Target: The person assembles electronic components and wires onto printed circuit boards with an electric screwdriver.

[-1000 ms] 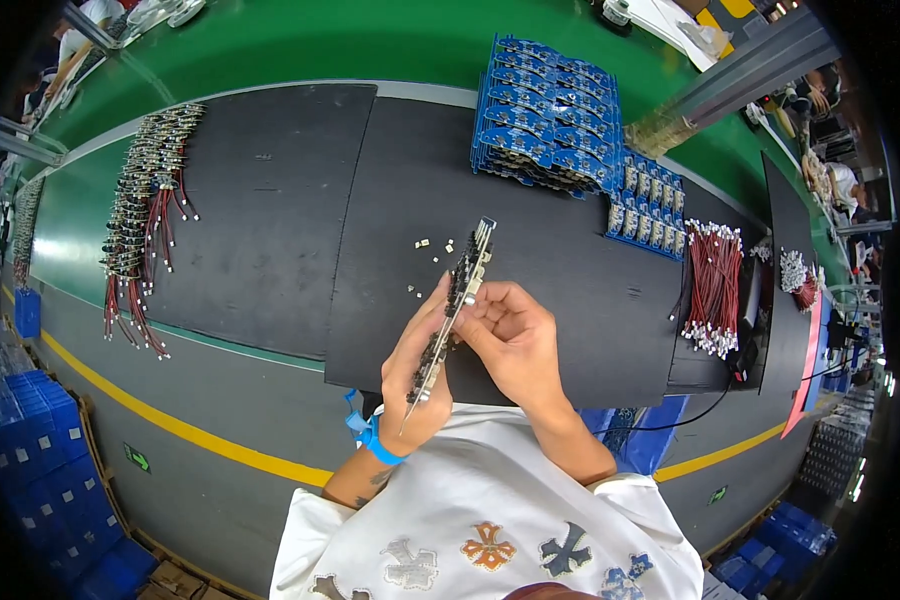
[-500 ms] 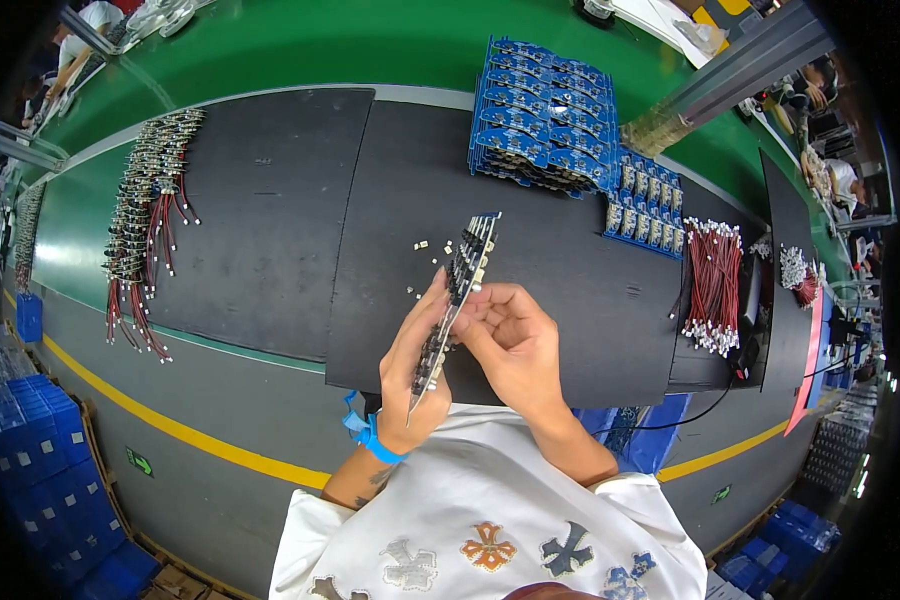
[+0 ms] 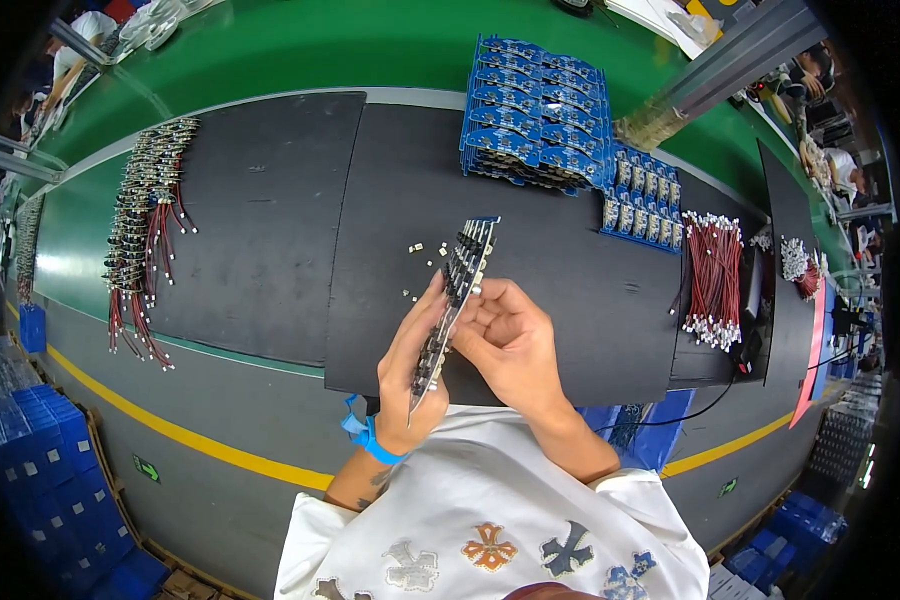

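A populated circuit board panel (image 3: 457, 300) stands nearly edge-on above the black mat. My left hand (image 3: 410, 360), with a blue band at the wrist, is closed around its left side and lower end. My right hand (image 3: 510, 335) is at the panel's right face, thumb and fingers pinched near the white parts along it. Whether those fingertips hold a small part or the board itself is hidden. Several tiny off-white parts, one a small connector piece (image 3: 416, 247), lie scattered on the mat just left of the panel.
Blue circuit board panels (image 3: 540, 115) are stacked at the back, with a smaller panel (image 3: 642, 200) beside them. A bundle of red wires (image 3: 713, 280) with white connectors lies at right. Wired boards (image 3: 150, 210) line the left. A metal post (image 3: 730, 75) rises behind.
The view has shifted slightly. Both hands and the panel keep nearly the same pose, with the right fingers moved only a little along the board.
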A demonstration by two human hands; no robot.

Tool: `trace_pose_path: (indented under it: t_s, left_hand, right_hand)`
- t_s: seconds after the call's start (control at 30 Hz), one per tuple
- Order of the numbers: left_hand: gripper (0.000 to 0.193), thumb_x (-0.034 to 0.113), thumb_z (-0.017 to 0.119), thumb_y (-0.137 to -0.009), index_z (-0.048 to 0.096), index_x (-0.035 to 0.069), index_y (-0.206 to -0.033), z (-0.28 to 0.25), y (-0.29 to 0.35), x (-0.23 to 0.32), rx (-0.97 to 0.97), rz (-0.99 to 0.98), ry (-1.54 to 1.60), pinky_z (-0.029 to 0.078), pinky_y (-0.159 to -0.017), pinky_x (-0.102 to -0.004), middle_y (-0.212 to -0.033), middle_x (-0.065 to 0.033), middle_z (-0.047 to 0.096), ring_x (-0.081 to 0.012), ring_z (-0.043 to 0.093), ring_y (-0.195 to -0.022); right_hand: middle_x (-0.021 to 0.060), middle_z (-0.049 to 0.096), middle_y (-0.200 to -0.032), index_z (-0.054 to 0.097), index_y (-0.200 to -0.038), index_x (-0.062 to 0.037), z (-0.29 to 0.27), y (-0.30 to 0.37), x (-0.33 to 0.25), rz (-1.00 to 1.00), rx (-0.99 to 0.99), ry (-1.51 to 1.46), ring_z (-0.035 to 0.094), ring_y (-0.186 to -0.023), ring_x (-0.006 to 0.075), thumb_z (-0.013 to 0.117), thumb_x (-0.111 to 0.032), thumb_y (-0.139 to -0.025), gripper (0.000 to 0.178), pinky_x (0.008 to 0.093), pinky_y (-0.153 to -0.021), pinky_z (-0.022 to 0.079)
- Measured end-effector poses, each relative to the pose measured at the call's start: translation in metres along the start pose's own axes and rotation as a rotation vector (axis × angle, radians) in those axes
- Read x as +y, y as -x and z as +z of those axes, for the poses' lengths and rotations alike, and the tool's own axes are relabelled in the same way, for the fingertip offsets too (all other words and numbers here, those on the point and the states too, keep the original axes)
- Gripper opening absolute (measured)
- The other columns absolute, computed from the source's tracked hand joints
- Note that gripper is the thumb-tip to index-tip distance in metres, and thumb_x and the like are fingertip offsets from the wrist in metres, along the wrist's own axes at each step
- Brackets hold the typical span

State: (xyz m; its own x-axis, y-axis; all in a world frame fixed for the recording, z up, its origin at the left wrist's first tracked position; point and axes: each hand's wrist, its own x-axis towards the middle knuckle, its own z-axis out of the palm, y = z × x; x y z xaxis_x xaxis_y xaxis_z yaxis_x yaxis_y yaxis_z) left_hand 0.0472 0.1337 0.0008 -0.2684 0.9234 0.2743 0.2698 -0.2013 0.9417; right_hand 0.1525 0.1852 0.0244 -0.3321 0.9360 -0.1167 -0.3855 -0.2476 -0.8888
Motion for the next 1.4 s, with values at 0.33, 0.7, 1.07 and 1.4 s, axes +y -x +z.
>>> trace_pose_path:
  t_s: [0.33,0.7,1.07,1.4]
  left_hand:
    - [0.046,-0.014,0.04,-0.07,0.05,-0.007,-0.114,0.003,-0.006,-0.005,-0.002,0.095,0.192,0.036,-0.096,-0.0396,-0.124,-0.0284,0.045,-0.0388,0.046,-0.115]
    - [0.044,-0.014,0.04,-0.075,0.048,-0.004,-0.118,0.0,-0.003,0.0,0.011,-0.089,0.191,0.037,-0.096,-0.0385,-0.126,-0.0255,0.044,-0.0354,0.046,-0.117]
    - [0.034,-0.008,0.045,-0.084,0.046,-0.006,-0.117,0.001,-0.004,0.002,0.04,-0.008,0.018,0.043,-0.087,-0.0318,-0.11,-0.0179,0.057,-0.0232,0.057,-0.099]
    - [0.037,-0.01,0.043,-0.079,0.048,-0.005,-0.116,-0.002,-0.012,-0.002,0.003,0.115,0.078,0.036,-0.096,-0.0408,-0.126,-0.0251,0.045,-0.0361,0.045,-0.116]
  right_hand:
    - [0.0103,0.059,-0.09,0.049,-0.1,0.0053,-0.002,0.001,0.0,-0.006,0.011,0.01,0.059,-0.084,0.0122,0.058,0.007,-0.08,0.022,0.0232,-0.075,0.05]
    - [0.0092,0.059,-0.091,0.05,-0.099,0.0046,0.001,0.003,-0.011,0.071,-0.006,-0.014,0.058,-0.085,0.0115,0.059,0.006,-0.08,0.02,0.0227,-0.075,0.049]
    - [0.0096,0.058,-0.092,0.049,-0.103,0.0048,0.003,0.005,-0.012,-0.005,-0.102,-0.051,0.058,-0.087,0.0117,0.058,0.009,-0.079,0.026,0.0235,-0.079,0.048]
    - [0.0098,0.059,-0.093,0.049,-0.101,0.0053,0.003,0.001,-0.013,-0.011,-0.072,-0.057,0.058,-0.086,0.0126,0.058,0.01,-0.079,0.025,0.0241,-0.079,0.049]
